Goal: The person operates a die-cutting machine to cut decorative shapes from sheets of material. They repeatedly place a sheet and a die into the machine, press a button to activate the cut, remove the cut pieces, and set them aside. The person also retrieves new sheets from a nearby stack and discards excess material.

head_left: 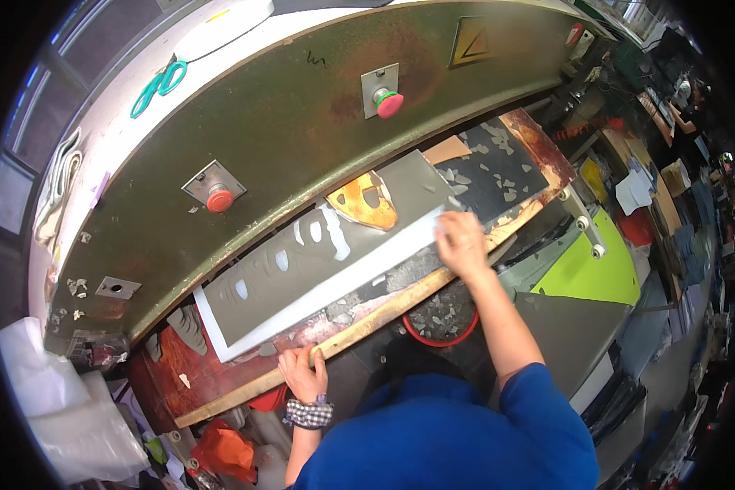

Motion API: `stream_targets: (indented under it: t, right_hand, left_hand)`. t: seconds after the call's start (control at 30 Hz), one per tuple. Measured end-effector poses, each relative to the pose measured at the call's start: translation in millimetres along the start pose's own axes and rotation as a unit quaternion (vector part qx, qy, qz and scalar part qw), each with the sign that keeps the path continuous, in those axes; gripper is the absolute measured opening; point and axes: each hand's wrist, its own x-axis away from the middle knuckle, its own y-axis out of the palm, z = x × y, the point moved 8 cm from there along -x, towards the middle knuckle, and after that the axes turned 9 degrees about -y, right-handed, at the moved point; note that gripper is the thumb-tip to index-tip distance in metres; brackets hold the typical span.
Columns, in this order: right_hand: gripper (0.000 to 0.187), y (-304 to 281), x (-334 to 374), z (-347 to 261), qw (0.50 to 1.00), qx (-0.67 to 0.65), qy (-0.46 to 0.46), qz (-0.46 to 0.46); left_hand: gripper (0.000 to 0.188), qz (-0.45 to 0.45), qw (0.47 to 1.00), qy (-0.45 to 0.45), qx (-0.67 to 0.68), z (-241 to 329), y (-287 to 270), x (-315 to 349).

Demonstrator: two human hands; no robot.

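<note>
A long grey sheet (261, 307) lies over white sheeting (367, 259) on the press bed. Several cut-out holes in its left and middle part show white beneath. On the grey sheet rests a yellow cutting die (366, 202) with openings in it. My right hand (463, 245) is closed at the right end of the white sheeting, its fingertips pinching the edge. My left hand (304, 377), with a checked band at the wrist, is bent over the wooden edge strip (384, 318) at the front of the bed, gripping it.
Grey scraps litter the black board (531, 181) at the right. A red-rimmed bucket of scraps (441, 320) stands below the front edge. Behind rises a green machine beam (302, 122) with red push buttons (220, 198). Teal-handled scissors (159, 86) lie on top.
</note>
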Motion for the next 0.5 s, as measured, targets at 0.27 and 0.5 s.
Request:
stream_targets:
  t: [0.27,0.5]
  right_hand:
    - [0.018,-44.1,23.5,-3.4,0.998,0.017,-0.054,-0.014]
    - [0.026,-110.4,43.5,10.3,0.993,0.067,0.042,0.089]
  left_hand:
    - [0.008,-0.037,0.993,0.071,0.083,33.8,-19.6,33.0]
    - [0.014,0.03,0.989,0.05,0.135,90.9,-26.6,0.5]
